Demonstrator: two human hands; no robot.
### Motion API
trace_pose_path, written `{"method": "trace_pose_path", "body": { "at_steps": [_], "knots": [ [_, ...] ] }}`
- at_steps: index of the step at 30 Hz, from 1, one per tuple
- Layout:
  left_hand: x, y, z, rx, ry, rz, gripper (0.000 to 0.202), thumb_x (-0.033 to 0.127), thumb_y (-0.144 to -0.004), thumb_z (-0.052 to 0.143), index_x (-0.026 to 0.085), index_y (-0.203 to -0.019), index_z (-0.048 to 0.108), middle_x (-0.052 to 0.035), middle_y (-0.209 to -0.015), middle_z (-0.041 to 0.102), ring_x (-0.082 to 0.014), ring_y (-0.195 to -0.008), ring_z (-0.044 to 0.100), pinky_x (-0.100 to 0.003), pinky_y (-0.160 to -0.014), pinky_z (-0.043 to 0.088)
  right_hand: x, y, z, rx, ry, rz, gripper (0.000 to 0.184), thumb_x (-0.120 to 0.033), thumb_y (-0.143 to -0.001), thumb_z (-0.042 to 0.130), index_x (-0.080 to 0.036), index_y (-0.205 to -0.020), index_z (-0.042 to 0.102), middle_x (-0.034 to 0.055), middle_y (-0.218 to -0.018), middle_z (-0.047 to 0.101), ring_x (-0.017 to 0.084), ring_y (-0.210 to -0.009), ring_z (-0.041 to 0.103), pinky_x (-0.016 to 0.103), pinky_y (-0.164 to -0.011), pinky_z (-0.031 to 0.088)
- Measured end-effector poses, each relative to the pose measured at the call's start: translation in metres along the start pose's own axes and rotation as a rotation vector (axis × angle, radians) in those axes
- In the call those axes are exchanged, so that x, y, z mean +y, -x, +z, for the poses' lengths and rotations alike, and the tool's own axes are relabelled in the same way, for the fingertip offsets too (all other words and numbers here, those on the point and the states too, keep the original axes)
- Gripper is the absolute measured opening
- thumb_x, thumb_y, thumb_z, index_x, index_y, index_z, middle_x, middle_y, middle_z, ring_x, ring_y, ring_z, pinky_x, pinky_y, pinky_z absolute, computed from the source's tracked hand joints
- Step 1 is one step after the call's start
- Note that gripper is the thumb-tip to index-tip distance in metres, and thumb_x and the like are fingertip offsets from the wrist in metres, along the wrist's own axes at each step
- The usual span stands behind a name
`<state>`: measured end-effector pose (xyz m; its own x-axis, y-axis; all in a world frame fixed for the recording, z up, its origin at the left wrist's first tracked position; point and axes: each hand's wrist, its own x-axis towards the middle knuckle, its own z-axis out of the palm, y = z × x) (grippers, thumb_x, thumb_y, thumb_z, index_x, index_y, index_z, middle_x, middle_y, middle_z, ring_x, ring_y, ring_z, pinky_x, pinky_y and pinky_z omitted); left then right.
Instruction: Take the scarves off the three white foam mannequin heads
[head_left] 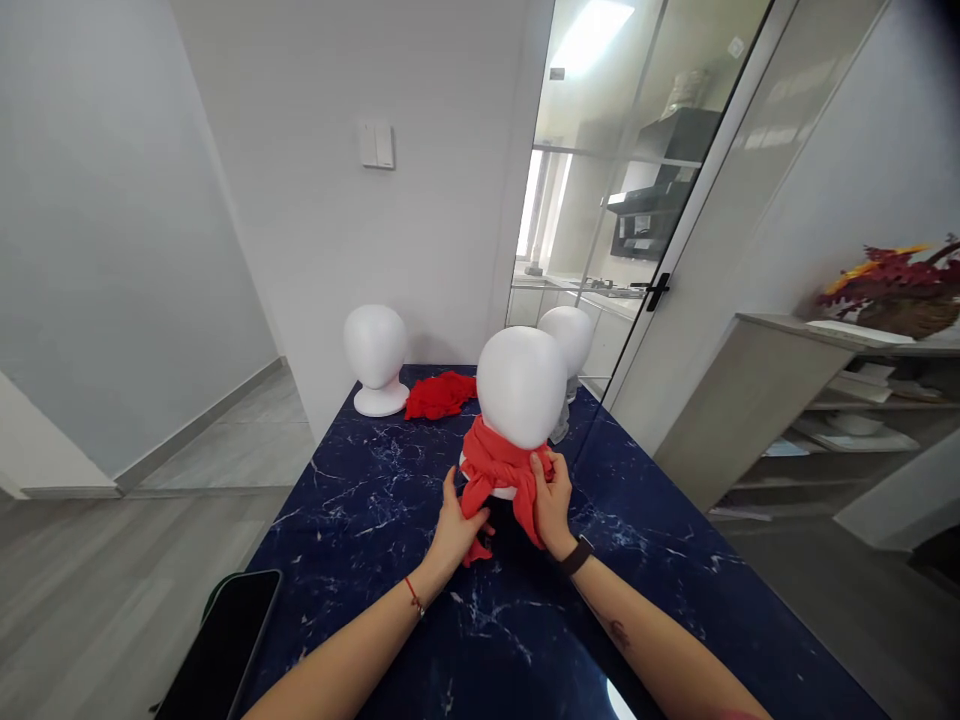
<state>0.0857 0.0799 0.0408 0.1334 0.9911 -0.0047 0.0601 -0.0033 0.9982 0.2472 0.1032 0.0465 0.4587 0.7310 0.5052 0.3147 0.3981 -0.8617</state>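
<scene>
left hand (454,525), right hand (553,500) gripping scarf (499,462) — round neck of mannequin head (523,385)

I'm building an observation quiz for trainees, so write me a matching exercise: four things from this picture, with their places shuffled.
Things:
1. coral scarf
2. bright red cloth
3. dark wristband
4. light switch

Places:
A. on the pale wall
B. around the neck of the nearest white head
C. crumpled on the blue table
D. around the wrist of the right hand

Pairs: 1-B; 2-C; 3-D; 4-A
</scene>
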Motion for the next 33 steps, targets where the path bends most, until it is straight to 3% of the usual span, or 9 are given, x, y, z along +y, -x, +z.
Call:
{"method": "trace_pose_path", "body": {
  "at_steps": [2, 6, 12, 17, 22, 25, 28, 31, 33],
  "knots": [
    [0.008, 0.011, -0.005, 0.066, -0.02, -0.061, 0.066, 0.029, -0.083, 0.049, 0.019, -0.139, 0.016, -0.0049, -0.089, 0.065, -0.0099, -0.045, 0.056, -0.025, -0.048, 0.045, 0.003, 0.008, 0.003, -0.041, 0.014, -0.01, 0.026, -0.044, -0.088, 0.047, -0.019, -0.082, 0.048, -0.0019, -0.076, 0.048, 0.013, -0.07, 0.045, 0.027, -0.069, 0.037],
    [0.024, 0.028, -0.023, 0.055, -0.385, 0.258, 0.035, 0.034, -0.086, 0.048, 0.024, -0.12, 0.05, -0.0033, -0.09, 0.068, -0.0159, -0.067, 0.062, -0.029, -0.065, 0.047, 0.006, 0.024, 0.004, -0.128, 0.02, -0.03, 0.021, -0.04, -0.089, 0.047, -0.02, -0.083, 0.048, -0.0008, -0.079, 0.049, 0.014, -0.074, 0.046, 0.028, -0.073, 0.039],
    [0.014, 0.024, -0.043, -0.029, -0.848, 0.53, 0.038, 0.018, -0.088, 0.039, 0.024, -0.122, 0.054, -0.0042, -0.091, 0.068, -0.0173, -0.077, 0.06, -0.034, -0.078, 0.043, 0.0, 0.039, 0.007, -0.242, 0.06, -0.034, 0.02, -0.039, -0.087, 0.049, -0.02, -0.081, 0.051, 0.0008, -0.078, 0.054, 0.016, -0.071, 0.048, 0.029, -0.068, 0.041],
    [0.01, 0.025, -0.047, 0.072, -1.028, 0.535, 0.03, 0.018, -0.08, 0.049, 0.023, -0.107, 0.062, -0.0079, -0.102, 0.056, -0.0231, -0.097, 0.051, -0.04, -0.085, 0.04, 0.005, 0.033, 0.003, -0.35, 0.134, -0.007, 0.023, -0.041, -0.084, 0.051, -0.019, -0.09, 0.053, 0.0033, -0.08, 0.062, 0.016, -0.067, 0.053, 0.028, -0.063, 0.042],
    [0.007, 0.023, -0.052, 0.063, -1.107, 0.465, 0.027, 0.019, -0.086, 0.041, 0.023, -0.104, 0.06, -0.0061, -0.097, 0.054, -0.0222, -0.092, 0.049, -0.039, -0.083, 0.039, 0.011, 0.014, -0.01, -0.415, 0.37, -0.044, 0.027, -0.045, -0.081, 0.054, -0.019, -0.089, 0.054, 0.0009, -0.071, 0.062, 0.015, -0.056, 0.053, 0.025, -0.054, 0.037],
    [0.001, 0.019, -0.054, 0.042, -1.117, 0.472, 0.026, 0.019, -0.082, 0.047, 0.023, -0.106, 0.057, -0.0055, -0.097, 0.055, -0.0228, -0.093, 0.048, -0.039, -0.083, 0.039, 0.012, 0.004, -0.025, -0.344, 0.462, -0.196, 0.021, -0.041, -0.083, 0.052, -0.02, -0.084, 0.056, -0.0001, -0.065, 0.06, 0.013, -0.05, 0.049, 0.026, -0.052, 0.034],
    [-0.004, 0.017, -0.054, 0.029, -1.091, 0.473, 0.026, 0.018, -0.081, 0.05, 0.022, -0.107, 0.055, -0.005, -0.1, 0.055, -0.0224, -0.095, 0.049, -0.038, -0.085, 0.038, 0.009, 0.004, -0.036, -0.268, 0.501, -0.42, 0.032, -0.035, -0.087, 0.043, -0.023, -0.057, 0.049, -0.0004, -0.049, 0.049, 0.014, -0.045, 0.041, 0.029, -0.051, 0.032],
    [-0.007, 0.016, -0.053, 0.038, -1.072, 0.474, 0.022, 0.015, -0.081, 0.049, 0.021, -0.102, 0.055, -0.0049, -0.099, 0.056, -0.0214, -0.092, 0.05, -0.037, -0.084, 0.04, -0.001, 0.018, -0.033, -0.467, 0.488, -0.625, 0.036, -0.032, -0.086, 0.047, -0.024, -0.051, 0.048, 0.0002, -0.047, 0.048, 0.014, -0.047, 0.043, 0.029, -0.053, 0.034],
    [-0.008, 0.014, -0.054, 0.055, -1.053, 0.49, 0.019, 0.015, -0.083, 0.046, 0.02, -0.098, 0.055, -0.0052, -0.096, 0.056, -0.0208, -0.089, 0.051, -0.036, -0.081, 0.041, -0.011, 0.029, -0.024, -0.641, 0.493, -0.712, 0.023, -0.031, -0.087, 0.05, -0.023, -0.067, 0.061, 0.0028, -0.061, 0.06, 0.015, -0.058, 0.053, 0.029, -0.057, 0.037]
  ]
}}
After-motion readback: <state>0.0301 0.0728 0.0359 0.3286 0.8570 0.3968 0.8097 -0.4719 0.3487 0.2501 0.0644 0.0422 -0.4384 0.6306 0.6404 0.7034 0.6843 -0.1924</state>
